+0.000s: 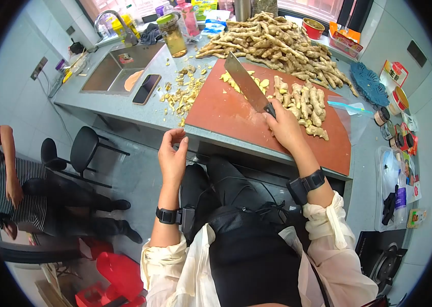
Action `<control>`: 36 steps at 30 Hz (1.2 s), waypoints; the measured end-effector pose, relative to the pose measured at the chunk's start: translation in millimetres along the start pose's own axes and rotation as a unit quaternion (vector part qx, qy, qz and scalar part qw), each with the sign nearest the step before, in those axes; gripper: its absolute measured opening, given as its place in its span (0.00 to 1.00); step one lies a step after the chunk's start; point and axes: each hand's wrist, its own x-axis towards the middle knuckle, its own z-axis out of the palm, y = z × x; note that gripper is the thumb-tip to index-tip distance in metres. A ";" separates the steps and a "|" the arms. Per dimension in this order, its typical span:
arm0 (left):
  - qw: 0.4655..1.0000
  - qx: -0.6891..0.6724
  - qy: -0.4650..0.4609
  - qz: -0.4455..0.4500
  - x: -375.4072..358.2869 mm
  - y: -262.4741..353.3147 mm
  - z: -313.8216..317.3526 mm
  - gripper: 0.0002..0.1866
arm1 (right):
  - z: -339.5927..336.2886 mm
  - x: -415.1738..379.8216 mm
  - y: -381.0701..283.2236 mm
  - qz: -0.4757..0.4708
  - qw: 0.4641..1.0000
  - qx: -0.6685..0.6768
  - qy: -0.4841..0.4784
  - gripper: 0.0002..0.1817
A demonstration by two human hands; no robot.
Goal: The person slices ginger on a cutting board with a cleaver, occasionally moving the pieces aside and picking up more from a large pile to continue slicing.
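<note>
My right hand is closed round the dark handle of a kitchen knife, whose broad blade points up and to the left over the red-brown cutting board. Under and beside the blade lie yellow ginger slices. To the right of the knife, on the board, rest several trimmed ginger pieces. My left hand is in front of the counter edge, left of the board. Its fingers are loosely bent, the thumb stands apart, and nothing shows in it.
A large heap of ginger roots is behind the board. Ginger scraps, a phone and a sink are on the left. A blue dish and jars stand right. Another person sits at lower left.
</note>
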 end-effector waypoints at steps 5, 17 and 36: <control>1.000 -0.007 -0.005 -0.011 -17.1 5.8 -11.1 0.11 | 2.0 -1.4 -3.5 -0.019 0.998 -0.051 0.015 0.20; 0.998 -0.047 -0.033 -0.004 -48.6 30.7 -42.6 0.10 | 4.0 -4.9 -7.4 -0.046 0.990 -0.130 0.025 0.18; 0.993 -0.085 -0.081 0.018 -61.5 46.1 -47.6 0.12 | 2.1 -9.2 0.2 0.035 0.975 0.221 0.004 0.17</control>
